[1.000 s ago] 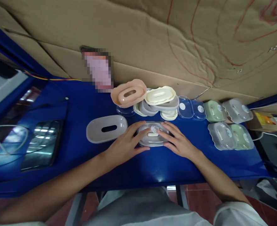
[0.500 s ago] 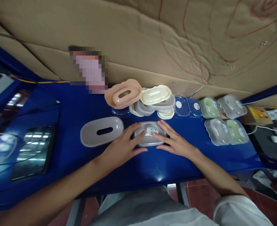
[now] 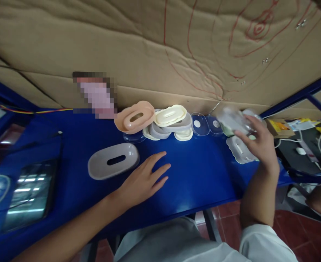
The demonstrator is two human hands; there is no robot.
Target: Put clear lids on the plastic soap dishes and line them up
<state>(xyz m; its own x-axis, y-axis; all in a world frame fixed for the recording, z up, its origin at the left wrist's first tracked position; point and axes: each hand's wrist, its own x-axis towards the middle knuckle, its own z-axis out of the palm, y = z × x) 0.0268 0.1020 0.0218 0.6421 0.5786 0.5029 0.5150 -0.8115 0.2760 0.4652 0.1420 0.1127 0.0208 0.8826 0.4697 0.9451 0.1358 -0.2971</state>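
My right hand [image 3: 258, 140] grips a soap box with a clear cover [image 3: 233, 118], blurred by motion, above the group of covered boxes at the right. Below it, a grey covered soap box [image 3: 241, 150] rests on the table, and part of a green one [image 3: 226, 130] peeks out under the held box. My left hand [image 3: 146, 176] hovers over the blue table with its fingers spread and nothing in it. Just left of that hand lies a grey oval tray with a slot [image 3: 113, 162].
At the back, an orange wavy tray [image 3: 135, 116], a cream piece [image 3: 170, 115] and several grey and cream parts are piled up. Clear lids [image 3: 200, 124] lie beside them. A dark glossy tablet-like panel [image 3: 31, 193] is at the left, a small cardboard box [image 3: 279, 129] at the right.
My right hand has lifted the covered soap box from the middle of the table and carried it right to the covered boxes. My left hand has let go of it. The view has shifted.
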